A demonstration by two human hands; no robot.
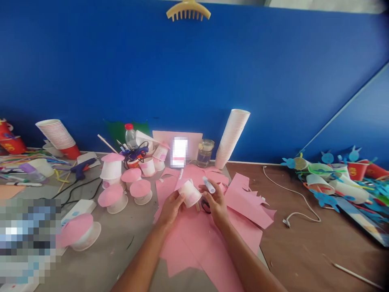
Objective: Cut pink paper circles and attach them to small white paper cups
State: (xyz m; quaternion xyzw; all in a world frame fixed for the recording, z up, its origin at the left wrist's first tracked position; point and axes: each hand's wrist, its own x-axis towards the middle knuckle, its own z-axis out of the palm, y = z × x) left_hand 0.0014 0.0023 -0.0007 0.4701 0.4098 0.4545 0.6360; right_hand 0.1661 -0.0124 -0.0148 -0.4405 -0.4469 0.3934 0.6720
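Grips a paper cup (191,194) in the left hand (172,207) over pink paper (194,243) on the table (121,247), a glue stick (209,185) in the right hand (217,202); seems light, crushable, best held gently round its wall.

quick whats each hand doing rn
Left hand: closed on a white paper cup.
Right hand: closed on a small white tube, maybe a glue stick.
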